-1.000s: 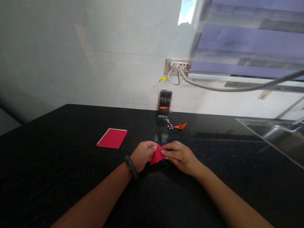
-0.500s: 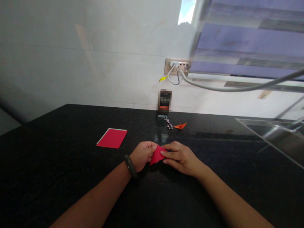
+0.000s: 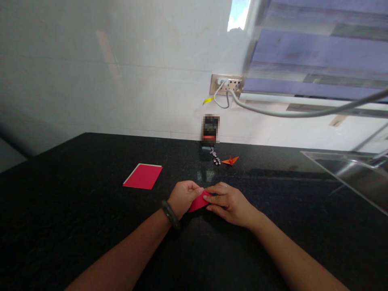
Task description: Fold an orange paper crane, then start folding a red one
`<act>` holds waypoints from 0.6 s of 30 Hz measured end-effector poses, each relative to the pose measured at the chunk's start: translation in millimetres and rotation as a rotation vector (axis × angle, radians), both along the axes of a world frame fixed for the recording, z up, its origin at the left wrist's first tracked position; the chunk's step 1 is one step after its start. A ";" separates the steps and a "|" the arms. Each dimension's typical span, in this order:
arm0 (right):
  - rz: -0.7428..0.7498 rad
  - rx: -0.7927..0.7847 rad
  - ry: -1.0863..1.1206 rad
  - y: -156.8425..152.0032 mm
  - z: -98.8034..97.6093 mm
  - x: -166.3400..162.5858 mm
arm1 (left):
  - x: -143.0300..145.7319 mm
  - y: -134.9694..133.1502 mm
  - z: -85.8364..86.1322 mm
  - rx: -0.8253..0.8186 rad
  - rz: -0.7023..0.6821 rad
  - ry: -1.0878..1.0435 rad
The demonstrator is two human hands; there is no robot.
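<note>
Black countertop [image 3: 91, 242] below pale wall [image 3: 121, 93], with pixelated object [image 3: 210, 131] too blurred to read. Right of red sheets [image 3: 143, 176], pinched in left hand [image 3: 183, 200]: folded red paper [image 3: 197, 203], also touched by right hand [image 3: 233, 204], impossible to tell if clamped there. Less red showing than half a second ago.

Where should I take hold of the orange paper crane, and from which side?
Probably pinch the raised middle of the orange paper crane, coming in from the right: its pointed ends spread out to either side, and the patterned strap lies close by its left tip.
</note>
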State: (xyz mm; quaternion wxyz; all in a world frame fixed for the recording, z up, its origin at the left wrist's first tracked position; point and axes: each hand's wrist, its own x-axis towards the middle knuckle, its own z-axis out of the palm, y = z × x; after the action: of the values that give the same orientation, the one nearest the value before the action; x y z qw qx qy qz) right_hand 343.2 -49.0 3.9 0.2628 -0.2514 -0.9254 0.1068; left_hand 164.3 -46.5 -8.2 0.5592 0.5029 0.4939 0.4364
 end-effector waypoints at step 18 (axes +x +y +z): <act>-0.324 -0.428 0.303 -0.9 -10.1 -14.8 | 5.0 -4.0 3.3 0.160 -0.029 0.177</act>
State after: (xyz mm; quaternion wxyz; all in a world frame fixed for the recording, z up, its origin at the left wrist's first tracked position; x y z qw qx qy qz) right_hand 328.4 -49.9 -6.2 0.3524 -0.4267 -0.7800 0.2922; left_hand 169.2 -50.6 -4.8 0.4778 0.5897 0.4973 0.4203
